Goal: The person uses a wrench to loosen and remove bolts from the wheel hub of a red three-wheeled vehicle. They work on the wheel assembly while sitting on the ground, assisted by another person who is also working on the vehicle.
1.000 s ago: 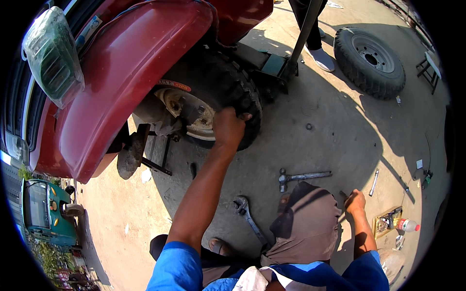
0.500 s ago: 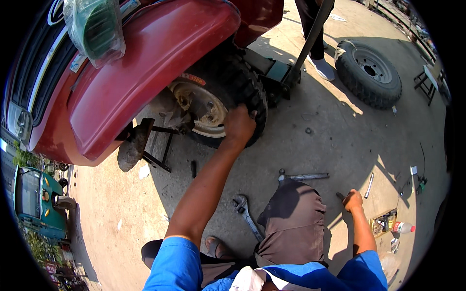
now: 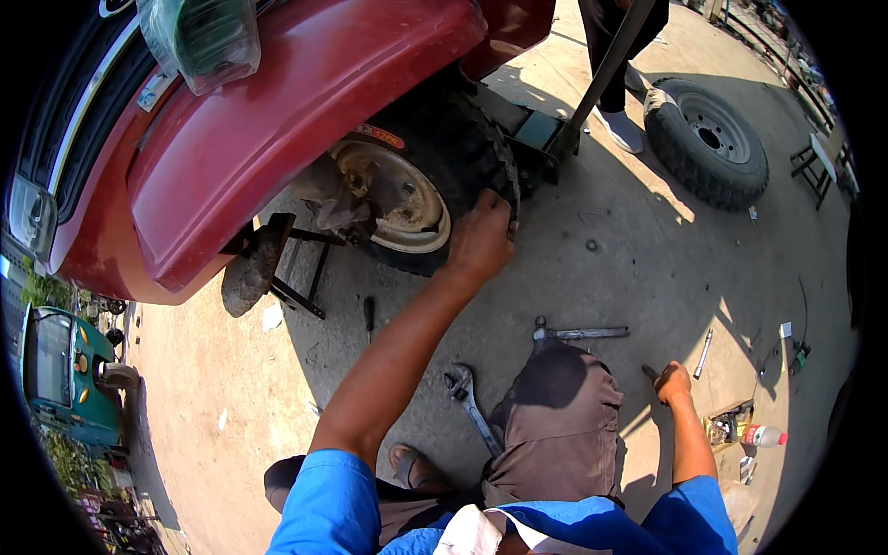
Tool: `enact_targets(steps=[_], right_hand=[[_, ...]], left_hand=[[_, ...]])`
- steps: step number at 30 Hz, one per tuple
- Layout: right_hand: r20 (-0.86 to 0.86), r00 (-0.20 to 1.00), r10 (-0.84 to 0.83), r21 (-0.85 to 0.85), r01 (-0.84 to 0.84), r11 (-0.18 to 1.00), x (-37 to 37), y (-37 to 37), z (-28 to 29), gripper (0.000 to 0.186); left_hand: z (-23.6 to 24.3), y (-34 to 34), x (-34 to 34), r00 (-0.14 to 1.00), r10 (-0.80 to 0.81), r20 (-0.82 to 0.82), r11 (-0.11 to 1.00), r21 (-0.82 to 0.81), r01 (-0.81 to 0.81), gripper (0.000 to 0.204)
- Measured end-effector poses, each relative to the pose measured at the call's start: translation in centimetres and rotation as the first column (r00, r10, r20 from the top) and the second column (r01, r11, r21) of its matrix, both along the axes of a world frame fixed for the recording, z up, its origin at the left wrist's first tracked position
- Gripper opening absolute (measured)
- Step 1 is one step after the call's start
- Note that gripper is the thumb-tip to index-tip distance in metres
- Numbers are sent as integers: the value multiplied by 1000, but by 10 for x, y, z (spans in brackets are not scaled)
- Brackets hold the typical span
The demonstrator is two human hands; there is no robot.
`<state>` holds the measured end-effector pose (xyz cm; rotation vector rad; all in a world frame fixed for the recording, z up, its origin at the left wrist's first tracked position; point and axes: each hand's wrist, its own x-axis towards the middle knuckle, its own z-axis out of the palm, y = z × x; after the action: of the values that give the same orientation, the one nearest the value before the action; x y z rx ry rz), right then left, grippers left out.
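Note:
My left hand (image 3: 483,239) is closed on the outer edge of a black lugged tyre (image 3: 467,153), which sits under the red fender (image 3: 305,129). Inside the tyre is a cream, dirt-stained rim (image 3: 421,208) with a dusty hub in its middle. Low at the right, my right hand (image 3: 672,383) is closed round a short dark object (image 3: 650,372); most of it is hidden by the fingers. An adjustable wrench (image 3: 472,407) lies on the ground by my knee. Beyond the knee lies a hammer (image 3: 583,334) with a metal handle.
A dark metal jack (image 3: 541,129) stands beside the wheel, and a metal stand (image 3: 301,268) is under the front. A person (image 3: 610,65) stands behind, near a loose wheel (image 3: 708,143). A socket wrench (image 3: 705,353), a screwdriver (image 3: 369,314) and a bottle (image 3: 763,436) lie around.
My left hand has shifted right along with the tyre, and more of the rim shows. The view has moved slightly. My right hand stays in place with the dark object.

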<state>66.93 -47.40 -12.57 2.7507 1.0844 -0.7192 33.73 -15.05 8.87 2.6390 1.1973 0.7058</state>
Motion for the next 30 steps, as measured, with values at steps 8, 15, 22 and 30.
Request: enact_targets(steps=[8, 15, 22, 30], right_hand=[[-41, 999, 22, -32, -24, 999, 5, 4, 3, 23], [13, 992, 128, -64, -127, 990, 16, -2, -25, 22], [100, 912, 397, -232, -367, 901, 7, 0, -39, 18], [46, 747, 664, -354, -609, 710, 25, -8, -46, 18]], left_hand=[[7, -2, -9, 998, -63, -22, 997, -46, 61, 16], [14, 1, 2, 987, -160, 23, 983, 99, 157, 15], [19, 23, 19, 990, -108, -96, 989, 95, 117, 10], [24, 50, 41, 951, -130, -281, 927, 306, 217, 12]])
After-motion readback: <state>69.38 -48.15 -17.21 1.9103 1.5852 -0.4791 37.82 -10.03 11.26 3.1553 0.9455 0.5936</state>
